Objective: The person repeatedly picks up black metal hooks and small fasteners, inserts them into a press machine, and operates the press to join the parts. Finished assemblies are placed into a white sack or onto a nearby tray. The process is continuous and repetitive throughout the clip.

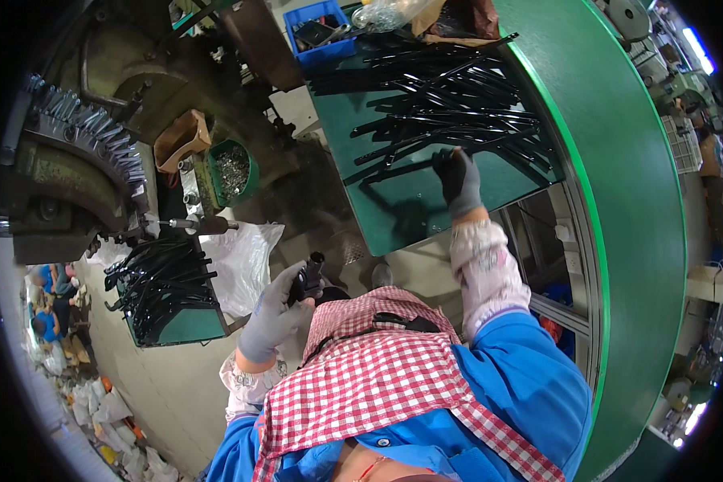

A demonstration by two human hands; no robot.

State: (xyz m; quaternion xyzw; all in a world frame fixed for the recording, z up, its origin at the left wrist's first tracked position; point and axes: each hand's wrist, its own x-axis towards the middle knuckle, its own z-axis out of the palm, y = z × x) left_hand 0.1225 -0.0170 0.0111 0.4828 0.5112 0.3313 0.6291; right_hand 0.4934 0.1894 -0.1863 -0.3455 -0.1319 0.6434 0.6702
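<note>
My left hand (275,313), in a light grey glove, is closed around a dark cylindrical thing (313,269) that sticks up past the fingers in front of my apron. Its exact kind does not show. Over the green table (369,213), my right hand (459,178) wears a darker grey glove, its fingers pressed together at the end of a black rod (406,171). That rod lies along the near edge of a loose pile of glossy black rods (450,104). Part of the grip is hidden behind the glove.
At the left stands a machine (72,177) with a curved row of metal pins (88,124). A green bin of small metal parts (233,170) and an open cardboard box (182,143) are beside it. More black parts (165,281) lie lower left. A blue bin (320,36) sits far back.
</note>
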